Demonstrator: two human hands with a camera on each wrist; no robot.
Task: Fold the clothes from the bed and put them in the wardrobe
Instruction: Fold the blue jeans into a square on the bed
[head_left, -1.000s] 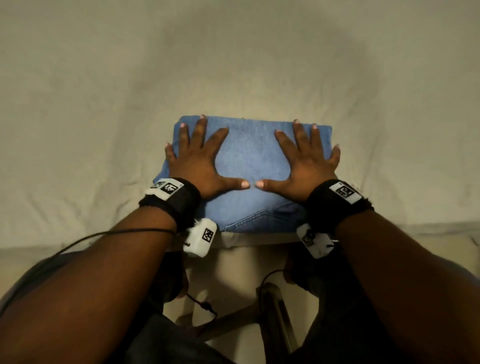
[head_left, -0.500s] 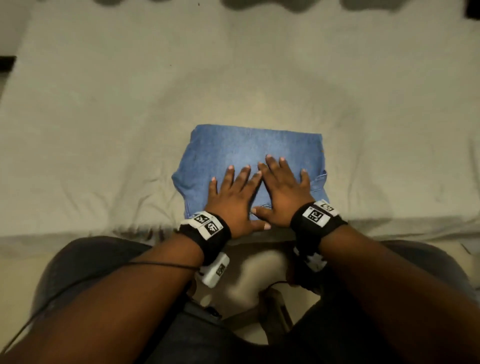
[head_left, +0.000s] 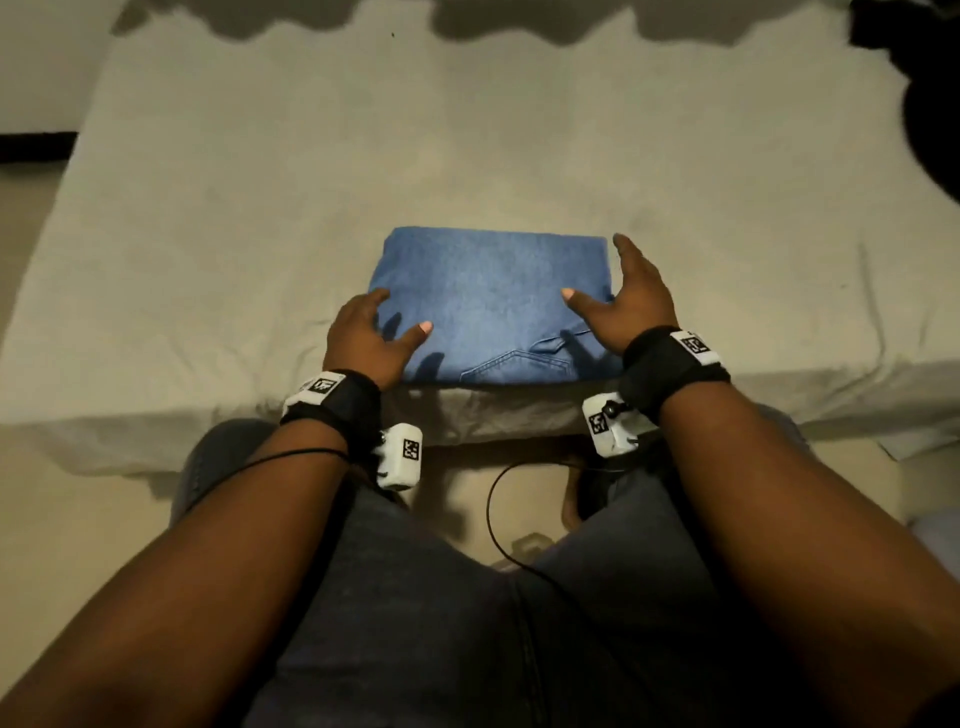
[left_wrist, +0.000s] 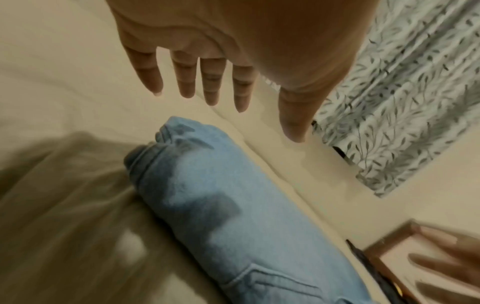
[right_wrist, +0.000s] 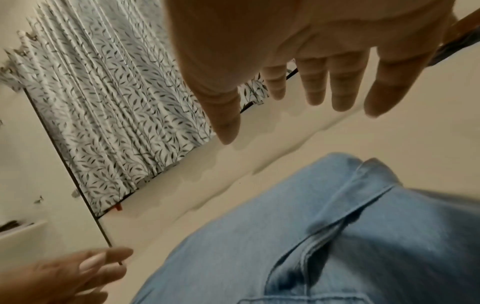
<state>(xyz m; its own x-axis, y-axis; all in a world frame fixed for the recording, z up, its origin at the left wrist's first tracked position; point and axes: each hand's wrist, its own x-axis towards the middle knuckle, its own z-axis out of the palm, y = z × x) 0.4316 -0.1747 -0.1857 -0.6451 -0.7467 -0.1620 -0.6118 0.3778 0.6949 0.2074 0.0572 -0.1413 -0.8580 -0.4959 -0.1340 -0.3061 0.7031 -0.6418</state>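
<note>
Your left hand (head_left: 363, 338) and right hand (head_left: 631, 306), fingers spread and holding nothing, flank the folded jeans (head_left: 493, 306) at the bed's (head_left: 208, 234) near edge, seemingly placed to scoop them for the wardrobe.

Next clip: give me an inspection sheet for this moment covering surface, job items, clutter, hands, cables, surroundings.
Surface: beige sheeted bed, lightly wrinkled.
Job's things: folded blue denim jeans lying flat near the bed's front edge, a pocket seam facing up.
Clutter: dark object at the bed's far right corner, unclear what.
Hands: left hand at the jeans' left edge, right hand at the right edge; fingers extended, no grip on the fabric seen.
Cables: thin black cable along the left forearm; another loops between the knees.
Surroundings: leaf-patterned white curtain behind the bed; wardrobe not seen.
</note>
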